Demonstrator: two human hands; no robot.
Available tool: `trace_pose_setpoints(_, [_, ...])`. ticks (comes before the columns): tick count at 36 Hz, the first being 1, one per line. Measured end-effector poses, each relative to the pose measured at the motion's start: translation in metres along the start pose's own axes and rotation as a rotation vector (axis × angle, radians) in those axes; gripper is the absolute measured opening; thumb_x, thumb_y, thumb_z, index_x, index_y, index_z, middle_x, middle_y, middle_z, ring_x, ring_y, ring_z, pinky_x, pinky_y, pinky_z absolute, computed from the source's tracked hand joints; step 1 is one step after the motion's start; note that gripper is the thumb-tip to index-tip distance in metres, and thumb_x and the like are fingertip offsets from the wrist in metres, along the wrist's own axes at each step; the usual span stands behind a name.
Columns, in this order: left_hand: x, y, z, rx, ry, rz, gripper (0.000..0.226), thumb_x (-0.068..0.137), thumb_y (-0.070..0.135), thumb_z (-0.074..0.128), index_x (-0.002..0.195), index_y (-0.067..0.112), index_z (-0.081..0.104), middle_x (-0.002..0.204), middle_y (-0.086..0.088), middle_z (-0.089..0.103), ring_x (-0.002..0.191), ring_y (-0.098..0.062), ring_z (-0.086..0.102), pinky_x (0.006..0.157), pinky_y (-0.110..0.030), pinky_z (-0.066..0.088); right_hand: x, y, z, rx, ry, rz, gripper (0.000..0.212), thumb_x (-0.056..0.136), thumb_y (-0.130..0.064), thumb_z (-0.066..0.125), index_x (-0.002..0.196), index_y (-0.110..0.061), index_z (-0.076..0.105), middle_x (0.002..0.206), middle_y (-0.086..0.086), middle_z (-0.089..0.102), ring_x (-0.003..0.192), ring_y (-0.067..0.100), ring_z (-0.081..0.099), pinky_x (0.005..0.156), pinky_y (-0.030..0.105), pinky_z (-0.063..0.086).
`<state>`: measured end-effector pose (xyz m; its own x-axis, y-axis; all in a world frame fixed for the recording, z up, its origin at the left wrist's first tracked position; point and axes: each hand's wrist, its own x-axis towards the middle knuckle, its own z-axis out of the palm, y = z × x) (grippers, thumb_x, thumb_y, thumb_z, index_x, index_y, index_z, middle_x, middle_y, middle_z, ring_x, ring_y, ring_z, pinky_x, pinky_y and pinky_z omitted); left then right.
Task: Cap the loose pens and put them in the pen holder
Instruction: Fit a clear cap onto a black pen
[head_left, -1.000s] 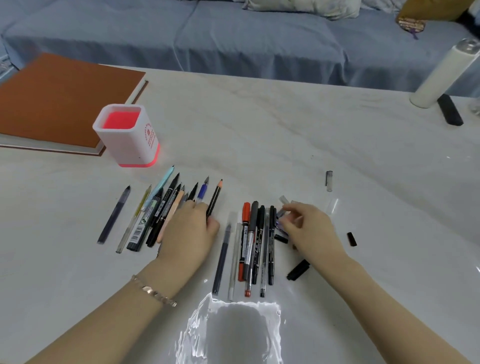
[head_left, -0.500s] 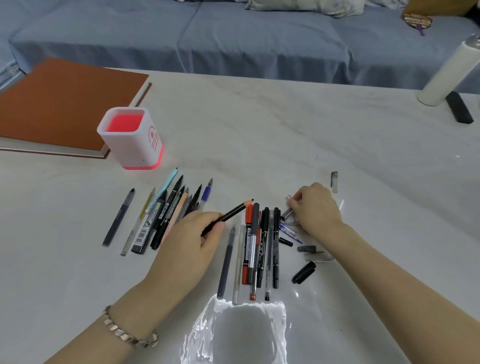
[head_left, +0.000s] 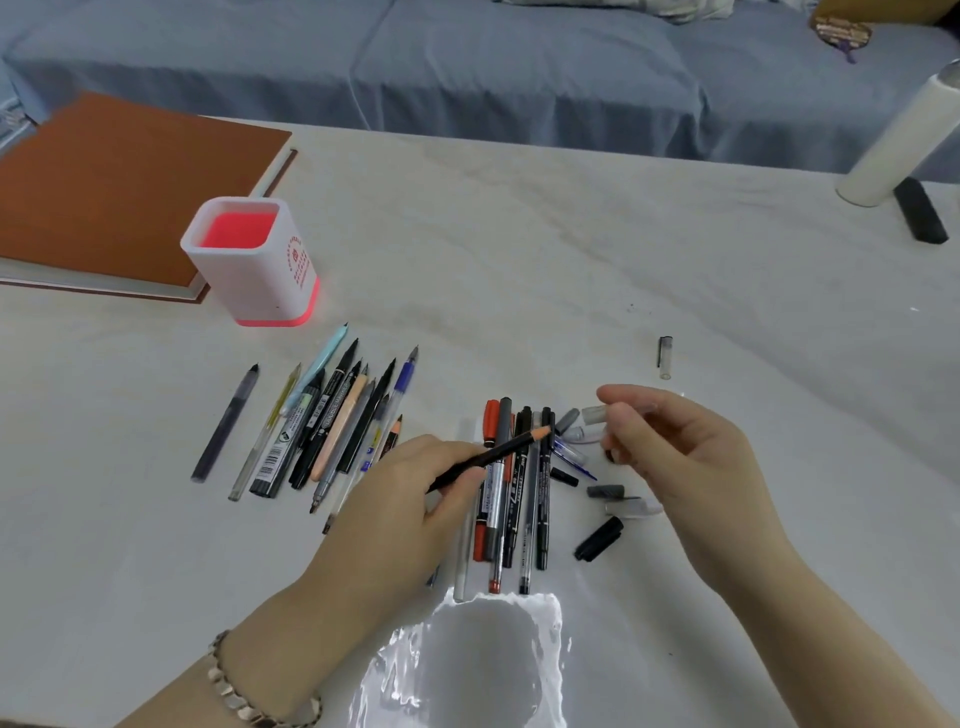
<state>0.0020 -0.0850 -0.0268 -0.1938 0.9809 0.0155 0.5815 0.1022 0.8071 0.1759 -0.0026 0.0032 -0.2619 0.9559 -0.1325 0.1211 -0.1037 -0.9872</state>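
Capping barely begun; we found the pen holder (head_left: 244, 283) empty.
Our left hand (head_left: 395, 499) gripped a black pencil (head_left: 498, 452), our right hand (head_left: 680, 457) pinched a grey cap (head_left: 595, 414); loose pens (head_left: 543, 467) lay across the counter (head_left: 519, 260).

On the table (head_left: 571, 234), the pen holder (head_left: 249, 265) stood at the book's (head_left: 130, 197) near right corner. Nearer us lay a fan of loose pens (head_left: 322, 426) at left, a second bundle (head_left: 524, 509) at centre, scattered caps (head_left: 605, 491) to its right. Our left hand (head_left: 405, 504) held a pencil (head_left: 488, 457) across the bundle; our right hand (head_left: 680, 457) pinched a cap (head_left: 594, 414) above the scattered caps; a lone cap (head_left: 665, 357) lay behind.
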Motion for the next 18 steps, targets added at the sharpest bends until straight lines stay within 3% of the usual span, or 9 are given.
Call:
trace_pose_setpoints(5, [-0.003,0.009,0.000,0.000,-0.009,0.047,0.021,0.091,0.024,0.050,0.095,0.044,0.057,0.077,0.011,0.057,0.074,0.003,0.050,0.064,-0.007,0.036,-0.004,0.000,-0.001,0.008,-0.020,0.018,0.020,0.086,-0.012,0.056,0.079,-0.025,0.069,0.053,-0.010,0.059,0.052,0.001,0.050,0.050,0.008,0.042])
trace_pose_setpoints(12, [-0.007,0.010,0.000,0.058,-0.049,0.102,0.027,0.086,0.033,0.045,0.105,0.031,0.064,0.074,0.018,0.054,0.075,0.008,0.048,0.066,-0.003,0.034,-0.007,0.007,0.002,0.015,-0.076,0.047,0.020,0.085,-0.011,0.056,0.077,-0.024,0.070,0.053,-0.009,0.058,0.050,0.004,0.047,0.055,0.008,0.042])
trace_pose_setpoints(18, [-0.009,0.004,0.001,0.168,-0.037,0.156,0.034,0.087,0.047,0.036,0.109,0.037,0.060,0.073,0.023,0.049,0.078,0.006,0.047,0.067,-0.007,0.036,-0.008,0.011,0.002,0.046,-0.159,0.101,0.017,0.085,-0.013,0.055,0.081,-0.019,0.070,0.059,-0.006,0.062,0.060,0.005,0.054,0.059,0.013,0.045])
